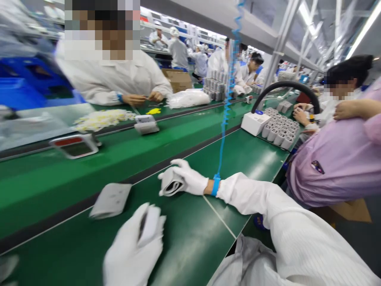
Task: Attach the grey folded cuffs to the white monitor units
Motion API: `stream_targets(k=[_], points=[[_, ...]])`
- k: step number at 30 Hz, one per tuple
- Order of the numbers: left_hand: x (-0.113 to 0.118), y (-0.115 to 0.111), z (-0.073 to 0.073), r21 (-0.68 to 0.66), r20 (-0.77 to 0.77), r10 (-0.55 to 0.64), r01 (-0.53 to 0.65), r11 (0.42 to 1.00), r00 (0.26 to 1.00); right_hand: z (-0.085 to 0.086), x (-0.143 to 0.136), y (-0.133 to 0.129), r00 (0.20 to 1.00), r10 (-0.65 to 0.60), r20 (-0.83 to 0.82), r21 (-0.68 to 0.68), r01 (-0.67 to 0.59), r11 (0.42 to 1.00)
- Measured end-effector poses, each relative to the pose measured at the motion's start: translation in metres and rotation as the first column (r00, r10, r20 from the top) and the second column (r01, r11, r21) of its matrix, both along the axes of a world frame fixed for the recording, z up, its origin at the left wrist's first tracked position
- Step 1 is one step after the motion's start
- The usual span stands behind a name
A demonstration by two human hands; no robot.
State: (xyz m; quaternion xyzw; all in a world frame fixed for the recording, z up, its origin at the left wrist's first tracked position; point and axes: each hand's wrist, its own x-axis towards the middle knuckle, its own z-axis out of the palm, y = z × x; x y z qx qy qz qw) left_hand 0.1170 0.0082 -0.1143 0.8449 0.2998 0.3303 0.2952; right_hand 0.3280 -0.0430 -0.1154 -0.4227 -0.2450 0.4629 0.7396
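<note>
My right hand [190, 178], in a white glove with a blue strap at the wrist, is closed round a light grey hollow plastic housing [172, 183] just above the green work surface. The housing's open end faces me. Nearer to me, my left hand [131, 250], also gloved, curls its thumb and fingers about a smooth white part [151, 223]; most of that part is hidden by the glove. Beyond the left hand, a second grey housing [111, 200] with small marks on its face lies by the belt edge, apart from both hands.
A green conveyor belt [125, 163] crosses ahead, carrying a framed housing [76, 146] and another grey piece [146, 125]. A blue coiled cord [228, 99] rises from my right wrist. At right stand a white box [254, 122] and rows of housings [279, 127]. Co-workers sit opposite and right.
</note>
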Motion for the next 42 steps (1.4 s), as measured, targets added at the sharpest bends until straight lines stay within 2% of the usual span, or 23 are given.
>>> stream_targets(k=[2,4,5,6,8,10,12,15,18,20,23,24,27,31,32,33,34,35,37,38,40,42], points=[[0.006,-0.011,0.009,-0.109,0.026,-0.038,0.041,0.993,0.999,0.005,-0.006,-0.012,0.995,0.096,0.001,0.058,-0.096,0.994],[0.019,-0.018,0.013,-0.277,0.083,-0.1,0.119,0.954,0.992,0.01,-0.01,-0.023,0.993,0.114,0.037,0.047,-0.115,0.992],[0.026,-0.02,0.013,-0.428,0.18,-0.083,0.154,0.891,0.98,0.012,-0.012,-0.028,0.994,0.093,0.064,0.029,-0.095,0.995],[0.032,-0.021,0.012,-0.57,0.269,-0.048,0.199,0.797,0.962,0.013,-0.014,-0.033,0.992,0.052,0.112,0.011,-0.054,0.998],[0.041,-0.023,0.01,-0.729,0.404,0.034,0.3,0.615,0.914,0.014,-0.016,-0.042,0.975,-0.017,0.221,-0.02,0.022,1.0],[0.043,-0.024,0.01,-0.791,0.485,0.098,0.388,0.473,0.869,0.012,-0.018,-0.048,0.954,-0.058,0.294,-0.029,0.07,0.997],[0.042,-0.024,0.013,-0.811,0.529,0.145,0.448,0.376,0.836,0.007,-0.019,-0.052,0.952,-0.076,0.295,-0.021,0.086,0.996],[0.038,-0.021,0.019,-0.819,0.561,0.18,0.51,0.262,0.808,-0.001,-0.02,-0.053,0.962,-0.061,0.266,-0.02,0.069,0.997],[0.035,-0.015,0.023,-0.816,0.576,0.185,0.547,0.186,0.797,-0.007,-0.022,-0.053,0.902,-0.014,0.43,-0.072,0.05,0.996],[0.033,-0.012,0.022,-0.821,0.571,0.22,0.544,0.174,0.791,-0.006,-0.023,-0.055,0.776,0.018,0.63,-0.105,0.062,0.993],[0.03,-0.008,0.019,-0.827,0.56,0.258,0.518,0.216,0.787,0.003,-0.022,-0.056,0.534,0.038,0.845,-0.112,0.107,0.988],[0.028,-0.007,0.018,-0.822,0.566,0.245,0.517,0.237,0.787,0.007,-0.022,-0.056,0.483,0.039,0.874,-0.107,0.114,0.988],[0.026,-0.005,0.015,-0.792,0.594,0.165,0.537,0.291,0.787,0.018,-0.02,-0.056,0.414,0.03,0.91,-0.066,0.074,0.995],[0.023,-0.004,0.013,-0.771,0.596,0.048,0.555,0.313,0.801,0.028,-0.02,-0.057,0.262,0.046,0.964,-0.038,-0.036,0.999],[0.023,-0.003,0.014,-0.771,0.592,0.026,0.557,0.31,0.805,0.029,-0.019,-0.057,0.268,0.058,0.962,-0.049,-0.04,0.998],[0.022,-0.002,0.014,-0.773,0.589,0.011,0.559,0.3,0.808,0.03,-0.019,-0.058,0.315,0.072,0.946,-0.067,-0.025,0.997],[0.022,-0.001,0.015,-0.778,0.586,0.008,0.56,0.285,0.81,0.03,-0.018,-0.058,0.404,0.09,0.91,-0.097,-0.004,0.995],[0.021,-0.001,0.017,-0.782,0.587,0.016,0.562,0.271,0.809,0.03,-0.017,-0.058,0.526,0.112,0.843,-0.138,0.011,0.99],[0.019,0.0,0.021,-0.781,0.597,0.029,0.572,0.252,0.802,0.029,-0.015,-0.058,0.781,0.149,0.607,-0.222,-0.013,0.975],[0.019,0.0,0.023,-0.776,0.602,0.029,0.576,0.255,0.798,0.028,-0.013,-0.057,0.87,0.158,0.467,-0.24,-0.048,0.97],[0.017,-0.001,0.026,-0.767,0.6,0.01,0.572,0.29,0.8,0.028,-0.012,-0.056,0.954,0.144,0.262,-0.221,-0.086,0.971],[0.015,-0.001,0.027,-0.771,0.571,-0.028,0.548,0.326,0.82,0.029,-0.012,-0.055,0.977,0.106,0.186,-0.178,-0.073,0.981]])
